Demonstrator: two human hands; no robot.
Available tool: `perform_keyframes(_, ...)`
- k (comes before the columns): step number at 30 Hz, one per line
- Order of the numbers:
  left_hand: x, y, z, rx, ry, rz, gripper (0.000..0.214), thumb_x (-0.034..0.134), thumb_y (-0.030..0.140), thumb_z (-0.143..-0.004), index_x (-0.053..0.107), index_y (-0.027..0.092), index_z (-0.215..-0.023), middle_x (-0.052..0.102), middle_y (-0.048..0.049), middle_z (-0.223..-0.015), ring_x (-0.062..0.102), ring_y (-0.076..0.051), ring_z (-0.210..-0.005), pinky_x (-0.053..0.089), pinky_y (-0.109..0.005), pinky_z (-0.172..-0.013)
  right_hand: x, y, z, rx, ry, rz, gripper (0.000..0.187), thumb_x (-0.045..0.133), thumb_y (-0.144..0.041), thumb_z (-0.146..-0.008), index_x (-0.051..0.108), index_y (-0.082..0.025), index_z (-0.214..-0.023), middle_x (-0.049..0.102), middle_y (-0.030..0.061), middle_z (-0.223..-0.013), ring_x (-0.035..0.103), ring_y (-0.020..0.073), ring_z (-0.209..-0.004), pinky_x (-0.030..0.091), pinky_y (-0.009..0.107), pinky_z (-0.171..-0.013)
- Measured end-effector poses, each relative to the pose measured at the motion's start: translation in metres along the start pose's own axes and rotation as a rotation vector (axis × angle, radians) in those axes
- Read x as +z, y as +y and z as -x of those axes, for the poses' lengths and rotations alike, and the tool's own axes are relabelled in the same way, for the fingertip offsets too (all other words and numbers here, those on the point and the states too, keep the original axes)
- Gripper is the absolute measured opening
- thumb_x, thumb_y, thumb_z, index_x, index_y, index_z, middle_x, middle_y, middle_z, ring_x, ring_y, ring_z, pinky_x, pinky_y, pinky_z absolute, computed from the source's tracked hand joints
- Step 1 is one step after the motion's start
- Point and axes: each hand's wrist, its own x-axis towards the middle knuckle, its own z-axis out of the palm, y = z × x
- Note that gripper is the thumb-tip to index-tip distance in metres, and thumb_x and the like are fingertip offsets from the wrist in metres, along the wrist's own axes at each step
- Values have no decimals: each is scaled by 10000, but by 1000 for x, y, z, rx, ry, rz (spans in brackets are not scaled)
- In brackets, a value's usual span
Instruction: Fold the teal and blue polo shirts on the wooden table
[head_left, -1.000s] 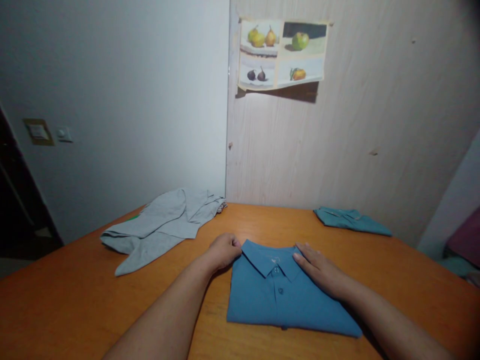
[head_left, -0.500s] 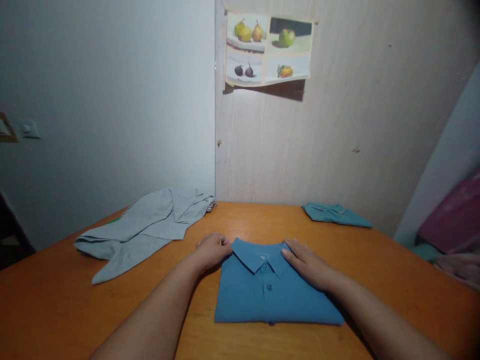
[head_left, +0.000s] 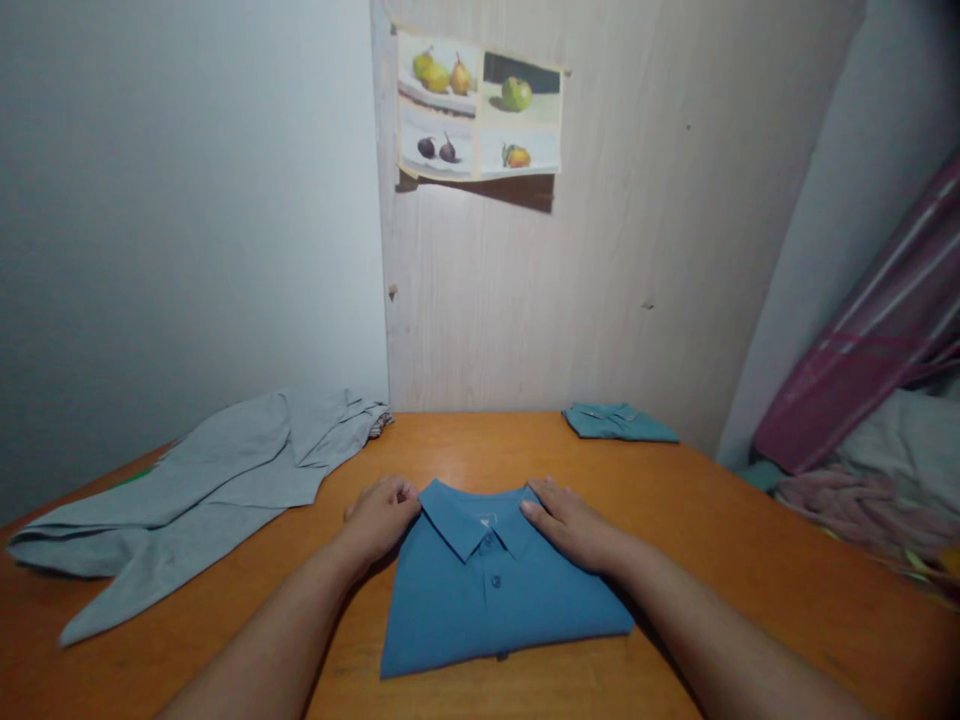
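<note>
A folded blue polo shirt [head_left: 450, 590] lies in front of me on the table, its collar pointing away and its front buttons facing up. At the left end of the collar, my left hand [head_left: 384, 512] is closed in a pinch on the shirt's shoulder edge. My right hand [head_left: 574, 520] rests on the opposite shoulder, fingers stretched out and thumb beside the collar. The front hem of the shirt slants, with its left corner closer to me.
Grey garments [head_left: 195, 480] lie loosely on the left of the orange wooden table [head_left: 720, 600]. A folded teal garment [head_left: 622, 422] sits at the back right. Beyond the right edge are a pink wrapped bundle [head_left: 847, 350] and heaped cloth [head_left: 862, 510]. Fruit pictures [head_left: 480, 105] hang on the wall.
The view has turned to the right, so everything sits further left. The shirt's front hem now slants, its left corner nearer me. Both hands keep their places at the collar.
</note>
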Motion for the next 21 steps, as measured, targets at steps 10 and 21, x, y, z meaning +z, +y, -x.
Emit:
perform_keyframes(10,-4,8,4,24,71,-405,202,490,339,-851,638,222,-781,704,-48,-898,614,-247,-891,330,-283,-644,-2,-3,4,-4,8,1,897,288,-751,-927,310,-111,-1554,283,165,-1606,180,317,-1504,142,474,-1223)
perform_keyframes(21,3,28,19,380,198,-242,356,391,324,-951,608,166,-1185,653,-125,-1218,568,-257,-1193,410,-371,-1045,-9,-4,3,-14,212,-46,865,268,-735,-938,352,-118,-1537,314,155,-1593,202,283,-1502,170,475,-1224)
